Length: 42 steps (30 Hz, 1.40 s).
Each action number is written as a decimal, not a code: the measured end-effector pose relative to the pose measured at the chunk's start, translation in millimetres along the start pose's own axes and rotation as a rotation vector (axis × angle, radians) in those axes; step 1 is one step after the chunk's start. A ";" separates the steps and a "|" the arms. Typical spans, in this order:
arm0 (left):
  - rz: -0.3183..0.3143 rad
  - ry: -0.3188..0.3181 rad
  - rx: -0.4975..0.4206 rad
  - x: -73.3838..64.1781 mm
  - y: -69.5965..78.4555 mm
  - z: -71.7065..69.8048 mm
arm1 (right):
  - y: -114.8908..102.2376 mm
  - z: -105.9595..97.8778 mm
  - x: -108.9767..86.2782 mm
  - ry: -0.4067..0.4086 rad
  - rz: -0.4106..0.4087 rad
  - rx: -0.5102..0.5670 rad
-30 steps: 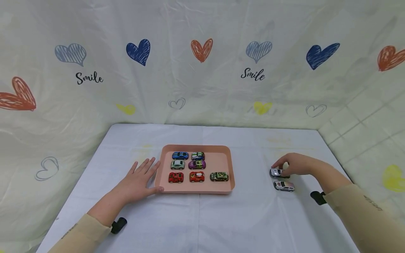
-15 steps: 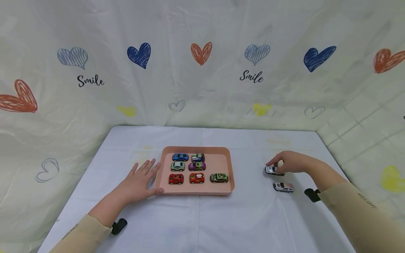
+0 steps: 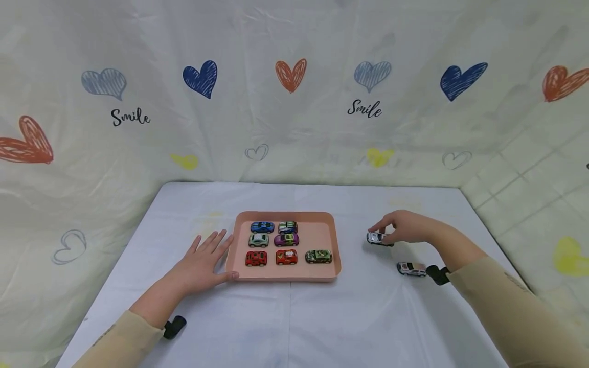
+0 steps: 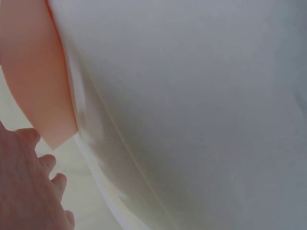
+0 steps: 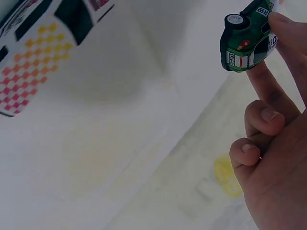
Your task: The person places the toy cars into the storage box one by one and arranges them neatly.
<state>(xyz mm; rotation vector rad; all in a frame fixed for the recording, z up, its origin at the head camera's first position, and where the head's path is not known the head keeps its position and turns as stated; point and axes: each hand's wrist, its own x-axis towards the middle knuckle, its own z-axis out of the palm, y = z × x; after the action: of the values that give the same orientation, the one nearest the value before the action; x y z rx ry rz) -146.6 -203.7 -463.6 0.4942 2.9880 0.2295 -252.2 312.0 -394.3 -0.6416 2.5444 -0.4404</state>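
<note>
My right hand (image 3: 407, 226) pinches a small toy car (image 3: 378, 238) between thumb and fingers, to the right of the tray. In the right wrist view this toy car (image 5: 247, 40) shows a green side with printed stickers, held at the fingertips. A second toy car (image 3: 411, 269), white with a checkered pattern, lies on the table below the right wrist. My left hand (image 3: 200, 266) lies with fingers spread at the left edge of the pink tray (image 3: 317, 280), its thumb at the near left corner. In the left wrist view its fingers are beside the tray's wall (image 4: 41, 72).
Several toy cars stand in rows in the tray, among them a blue car (image 3: 262, 227), a purple car (image 3: 286, 239), a red car (image 3: 255, 258) and a green camouflage car (image 3: 318, 256). A white cloth (image 3: 294, 327) covers the table. A heart-printed curtain (image 3: 294, 117) hangs behind.
My right hand has carried the pinched toy car leftward and a little away, off from beside the other car towards the tray. The left hand has stayed in place.
</note>
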 end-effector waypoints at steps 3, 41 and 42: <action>-0.007 -0.007 0.004 0.1 -0.1 -0.4 | -7.9 -3.0 7.7 -0.004 -0.015 0.007; 0.006 0.008 0.003 1.7 -2.2 1.5 | -122.1 20.3 97.8 -0.079 -0.093 -0.120; 0.007 0.011 0.002 1.6 -2.1 1.4 | -122.2 22.6 99.9 -0.080 -0.090 -0.138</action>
<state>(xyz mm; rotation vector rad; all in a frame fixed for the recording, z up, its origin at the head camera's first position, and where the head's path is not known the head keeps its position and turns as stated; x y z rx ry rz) -148.6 -204.9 -465.5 0.5053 2.9978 0.2307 -274.2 154.2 -399.7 -0.8110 2.4929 -0.2652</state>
